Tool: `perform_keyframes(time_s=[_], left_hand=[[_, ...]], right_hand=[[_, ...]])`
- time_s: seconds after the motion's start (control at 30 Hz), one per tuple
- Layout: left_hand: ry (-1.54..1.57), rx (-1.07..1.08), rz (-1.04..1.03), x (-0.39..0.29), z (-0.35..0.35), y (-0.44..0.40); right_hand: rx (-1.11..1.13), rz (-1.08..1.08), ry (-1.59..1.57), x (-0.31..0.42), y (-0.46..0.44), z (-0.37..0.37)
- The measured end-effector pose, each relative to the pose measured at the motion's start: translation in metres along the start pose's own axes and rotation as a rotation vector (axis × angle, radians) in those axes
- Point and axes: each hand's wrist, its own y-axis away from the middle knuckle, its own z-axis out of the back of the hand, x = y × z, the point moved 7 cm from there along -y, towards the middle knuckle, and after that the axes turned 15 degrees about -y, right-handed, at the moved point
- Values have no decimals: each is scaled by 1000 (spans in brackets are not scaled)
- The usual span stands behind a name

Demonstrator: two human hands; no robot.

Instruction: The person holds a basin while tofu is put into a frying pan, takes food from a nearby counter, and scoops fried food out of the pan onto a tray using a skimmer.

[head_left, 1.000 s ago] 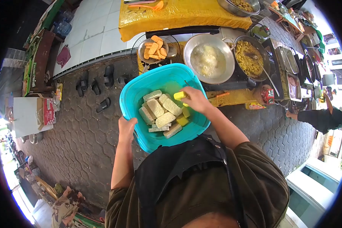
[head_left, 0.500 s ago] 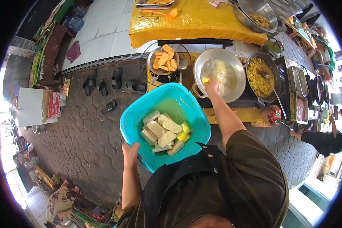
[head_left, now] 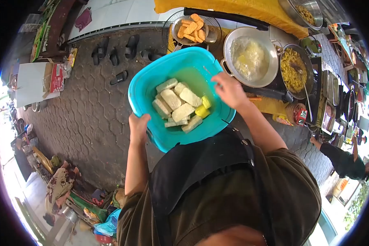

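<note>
A turquoise tub (head_left: 141,88) is held against the apron, with my left hand (head_left: 138,125) gripping its left rim. Inside lie several pale tempeh-like blocks (head_left: 170,99) and a few yellow pieces (head_left: 202,110) in cloudy liquid. Over the tub's right rim is my right hand (head_left: 230,91), its fingers apart and nothing seen in them. Just beyond it, a pan of bubbling oil (head_left: 250,57) has pale yellow food frying in it.
Orange-brown fried pieces (head_left: 191,28) rest in a strainer behind the tub. A pan of yellow food (head_left: 293,71) stands at the right, near metal trays (head_left: 331,88). Black sandals (head_left: 131,47) lie on the paving. Another person (head_left: 342,160) is at far right.
My right hand went to the oil pan with a yellow piece, then came back to the tub's right rim without it. The view has shifted, and my left hand has stayed on the rim.
</note>
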Motion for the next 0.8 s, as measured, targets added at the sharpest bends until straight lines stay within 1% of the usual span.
perform_keyframes(time_s=[0.07,0.1,0.17,0.2,0.27,0.4,0.47,0.5,0.53,0.57,0.6,0.67,0.7,0.73,0.8], left_hand=[[-16,27,-34,-11,0,0],[-32,52,-76,-19,-3,-1],[-25,85,-113,-24,-5,-4],[-19,108,-147,-26,-6,-4],[-33,125,-169,-29,-4,-6],[-11,189,-192,-28,-3,-10],[-12,216,-194,-17,-1,-17],[-12,228,-192,-14,-1,-21],[-9,252,-211,-15,-4,-23],[-19,249,-192,-14,-3,-25],[-32,242,-170,-11,-1,-25],[-30,256,-195,-11,-1,-26],[-37,261,-193,-11,-1,-27],[-43,265,-190,-15,-2,-25],[-22,251,-183,-20,-4,-21]], right_hand=[[437,-88,316,-6,23,-47],[429,-90,324,-7,25,-55],[608,-266,542,-26,37,-78],[596,-273,548,-22,41,-86],[550,-382,590,-21,50,-93],[526,-417,570,-21,56,-92],[570,-553,577,-24,62,-94],[546,-568,585,-28,65,-97],[543,-529,579,-33,67,-102],[542,-487,572,-38,70,-105],[523,-495,581,-36,74,-102],[221,-448,413,-23,77,-90],[128,-377,371,-16,79,-86],[117,-376,375,-8,82,-82],[-18,-283,288,18,84,-68]])
